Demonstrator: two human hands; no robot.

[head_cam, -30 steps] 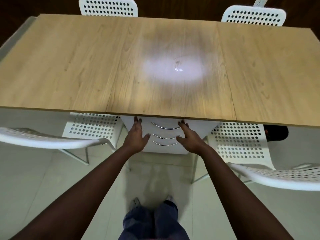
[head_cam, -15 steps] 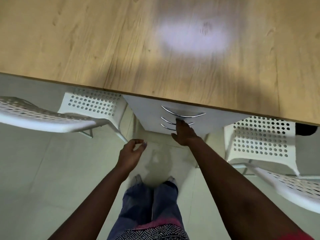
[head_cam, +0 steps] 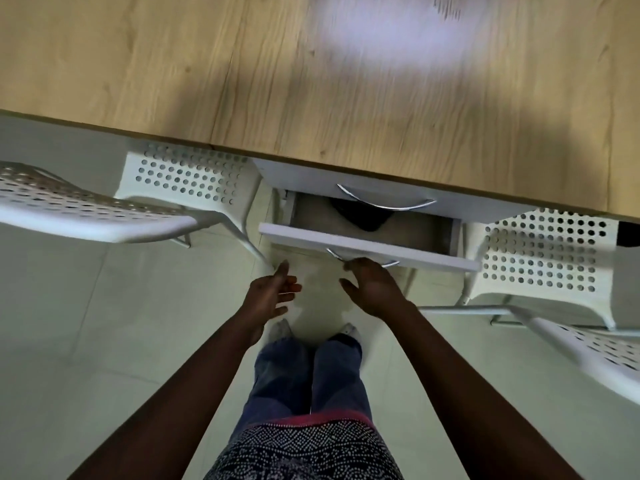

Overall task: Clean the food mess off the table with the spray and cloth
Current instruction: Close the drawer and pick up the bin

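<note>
The wooden table (head_cam: 173,64) fills the top of the view, with a blurred pale patch (head_cam: 381,36) on its surface. Under it stands a white drawer unit. Its second drawer (head_cam: 294,235) is pulled out, and a dark object (head_cam: 363,218) lies inside, partly hidden by the top drawer's front; I cannot tell what it is. My right hand (head_cam: 374,289) hooks its fingertips on that drawer's curved metal handle (head_cam: 391,263). My left hand (head_cam: 273,296) hangs free beside it, fingers loose, holding nothing. No spray bottle or cloth shows plainly.
A white perforated chair (head_cam: 86,216) stands at the left and another (head_cam: 540,258) at the right, both pushed close to the drawer unit. The top drawer with its handle (head_cam: 384,202) stays closed. My legs and feet stand on the pale tiled floor below.
My right hand has pulled the second drawer out by its handle. My left hand left the drawer front and hangs free. The view has tilted down and come closer.
</note>
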